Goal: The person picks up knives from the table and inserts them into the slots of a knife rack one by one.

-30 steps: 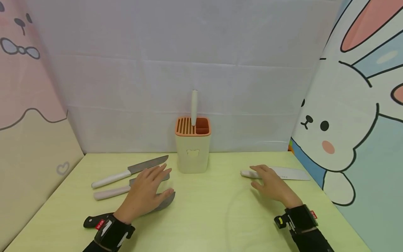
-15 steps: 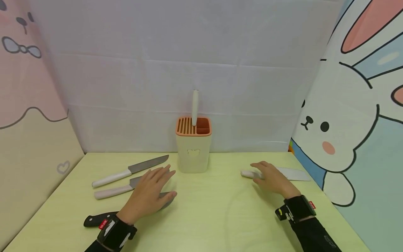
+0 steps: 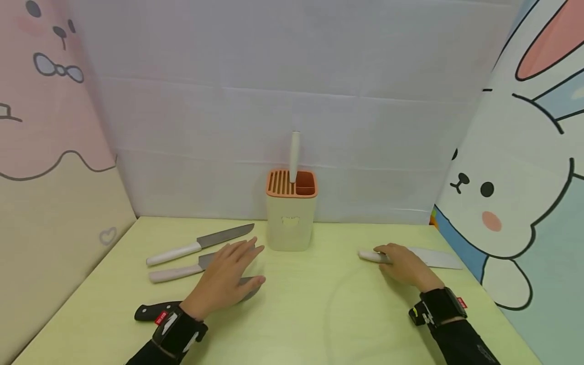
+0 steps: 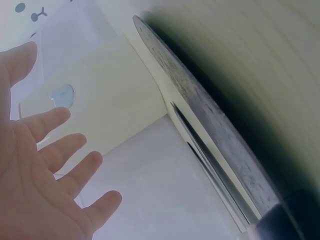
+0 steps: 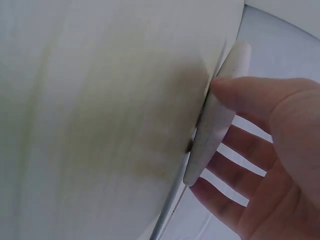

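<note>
On the right of the table lies a cleaver (image 3: 438,258) with a white handle (image 5: 212,132) and a broad, square-ended blade. My right hand (image 3: 405,264) pinches that handle, the thumb on one side and the fingers on the other. My left hand (image 3: 228,278), fingers spread, hovers over the left-hand knives and holds nothing. Below it is a black-handled knife (image 3: 157,310), its blade (image 4: 200,100) partly hidden in the head view. Two light-handled knives, a farther one (image 3: 175,253) and a nearer one (image 3: 175,274), lie behind it, the nearer blade partly covered by my fingers.
A cream knife block (image 3: 290,223) with an orange slotted top (image 3: 280,188) stands at the back middle. One white handle (image 3: 294,156) sticks up from it. White cloth (image 3: 205,121) backs the table (image 3: 319,314), and printed panels flank it.
My right hand has lowered onto the cleaver's handle, and its fingers have closed around it. The left hand stays spread above the knives. The whole head view has shifted slightly.
</note>
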